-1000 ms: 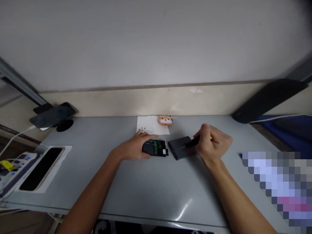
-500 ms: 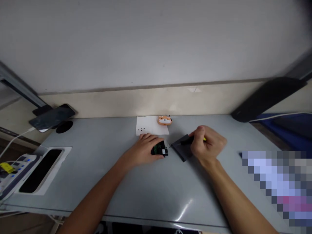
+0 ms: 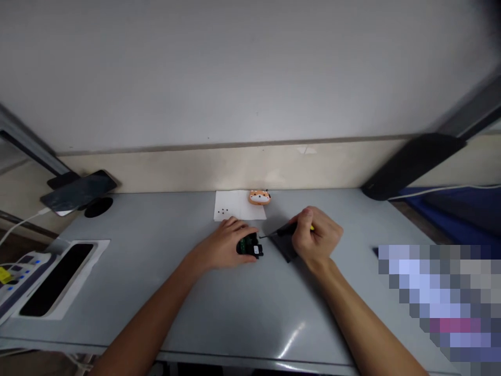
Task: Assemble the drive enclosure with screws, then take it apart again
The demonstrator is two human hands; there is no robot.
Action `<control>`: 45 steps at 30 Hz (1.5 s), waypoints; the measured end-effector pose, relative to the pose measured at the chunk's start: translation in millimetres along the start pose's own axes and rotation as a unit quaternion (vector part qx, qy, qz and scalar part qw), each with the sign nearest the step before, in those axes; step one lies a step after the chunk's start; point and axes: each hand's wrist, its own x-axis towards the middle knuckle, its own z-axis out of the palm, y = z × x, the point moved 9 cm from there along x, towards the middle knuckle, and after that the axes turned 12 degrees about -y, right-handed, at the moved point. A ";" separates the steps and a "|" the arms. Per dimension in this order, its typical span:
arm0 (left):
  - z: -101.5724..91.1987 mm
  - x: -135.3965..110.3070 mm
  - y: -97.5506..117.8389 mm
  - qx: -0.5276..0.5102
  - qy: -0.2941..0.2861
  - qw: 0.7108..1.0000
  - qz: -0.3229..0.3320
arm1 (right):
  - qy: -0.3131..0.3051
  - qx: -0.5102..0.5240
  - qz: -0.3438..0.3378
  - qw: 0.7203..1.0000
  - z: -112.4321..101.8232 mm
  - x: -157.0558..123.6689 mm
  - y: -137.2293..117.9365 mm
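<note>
My left hand [image 3: 225, 241] is closed around a small black device with an exposed green circuit board [image 3: 248, 244], gripping it by its far and near edges against the table. In my right hand [image 3: 319, 233] is a screwdriver [image 3: 287, 229] with a black and yellow handle, held in a fist. Its thin shaft points left, and the tip is at the device's right edge; whether it touches cannot be made out. Partly under the right hand lies a flat dark panel [image 3: 284, 248].
White paper [image 3: 238, 204] at the table's back bears several tiny dark screw-like bits [image 3: 223, 211] and an orange animal-faced case [image 3: 259, 197]. To the left are a phone [image 3: 58, 279], a power strip [image 3: 23, 277] and a propped phone [image 3: 80, 192]. A black cylinder [image 3: 407, 164] leans back right.
My right hand has brought the screwdriver tip leftward, from beside the dark panel to the device's edge. My left hand keeps its hold. The whole view has shifted slightly.
</note>
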 end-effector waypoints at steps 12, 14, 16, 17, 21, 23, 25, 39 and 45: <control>-5.7 -0.5 0.4 -0.027 0.048 0.998 -0.016 | 0.063 0.032 0.029 0.997 -20.1 2.3 -6.8; -6.2 2.0 1.1 -0.020 0.055 0.998 -0.004 | 0.062 0.040 0.037 0.997 -19.3 1.2 -7.2; -6.7 4.0 2.0 -0.016 0.061 0.998 0.012 | 0.059 0.048 0.031 0.997 -17.8 0.1 -9.5; -7.2 4.4 2.3 -0.014 0.065 0.998 0.019 | 0.057 0.052 0.028 0.997 -16.9 -0.4 -10.4; -12.8 1.9 -1.6 -0.001 0.092 0.996 0.018 | 0.061 0.065 0.051 0.995 -14.3 -2.0 -3.5; -19.1 0.4 -8.7 0.012 0.106 0.994 0.006 | 0.071 0.076 0.092 0.990 -12.4 -3.2 8.5; -29.0 1.4 -20.1 0.029 0.120 0.992 -0.013 | 0.075 0.099 0.150 0.981 -7.1 -5.0 24.5; -45.8 71.4 -43.0 0.114 0.038 0.991 -0.053 | 0.102 0.219 0.367 0.898 22.3 -27.8 86.1; -40.9 67.4 -44.1 0.099 0.036 0.993 -0.051 | 0.113 0.233 0.377 0.889 23.7 -31.0 84.8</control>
